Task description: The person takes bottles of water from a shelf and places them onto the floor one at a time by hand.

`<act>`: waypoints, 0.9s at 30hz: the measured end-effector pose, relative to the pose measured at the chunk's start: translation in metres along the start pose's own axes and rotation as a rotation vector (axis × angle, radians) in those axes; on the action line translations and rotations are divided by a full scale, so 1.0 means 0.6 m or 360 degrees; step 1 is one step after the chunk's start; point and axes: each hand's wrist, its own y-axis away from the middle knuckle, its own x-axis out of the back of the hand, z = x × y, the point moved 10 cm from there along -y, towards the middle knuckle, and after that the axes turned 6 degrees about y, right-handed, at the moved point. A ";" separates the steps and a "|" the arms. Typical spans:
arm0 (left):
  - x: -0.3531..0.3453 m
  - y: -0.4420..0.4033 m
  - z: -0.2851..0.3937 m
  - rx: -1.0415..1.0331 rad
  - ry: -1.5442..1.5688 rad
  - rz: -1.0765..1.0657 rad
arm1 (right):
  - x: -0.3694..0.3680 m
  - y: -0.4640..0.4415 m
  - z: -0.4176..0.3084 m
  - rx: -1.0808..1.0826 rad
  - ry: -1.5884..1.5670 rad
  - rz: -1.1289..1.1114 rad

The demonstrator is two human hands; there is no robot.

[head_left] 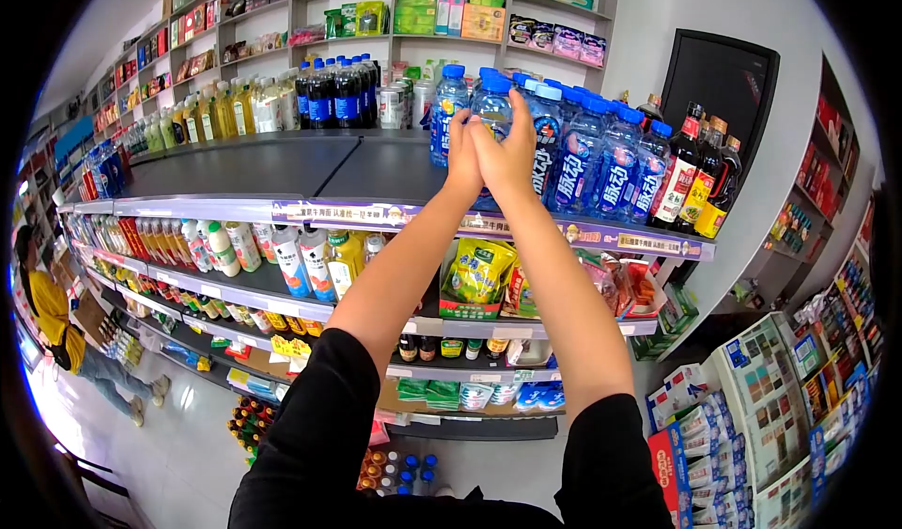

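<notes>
On the right part of the top shelf, both my hands are closed about a clear blue drink bottle (493,100) with a blue cap. My left hand (462,158) presses along its left side, and my right hand (508,158) is at its right side with fingers pointing up. The two thumbs meet in front and hide the bottle's lower part. Another blue-capped bottle (448,106) stands upright just left of my left hand. To the right of my right hand, several like bottles (577,158) stand in close rows.
Dark sauce bottles (678,172) stand at the shelf's right end. Cola bottles (346,95) and cans line the back of the top shelf (235,167). Packaged goods fill the lower shelves. A person in yellow (49,313) stands at far left. Bagged goods (709,444) are at lower right.
</notes>
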 end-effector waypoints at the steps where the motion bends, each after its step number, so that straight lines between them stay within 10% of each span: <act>1: 0.004 -0.004 -0.006 0.0010 0.0193 0.0056 | 0.001 0.001 0.001 -0.0001 0.0001 -0.0005; 15: -0.006 0.047 0.077 -0.0547 -0.0706 0.0290 | 0.057 0.005 -0.044 0.0219 0.0201 0.0404; 18: 0.002 0.058 0.078 -0.0548 -0.0353 0.0311 | 0.040 0.009 -0.018 -0.0193 -0.0363 0.0156; 27: 0.003 0.096 0.110 -0.0816 -0.0334 0.0091 | 0.066 0.059 -0.063 0.0102 -0.0317 0.0337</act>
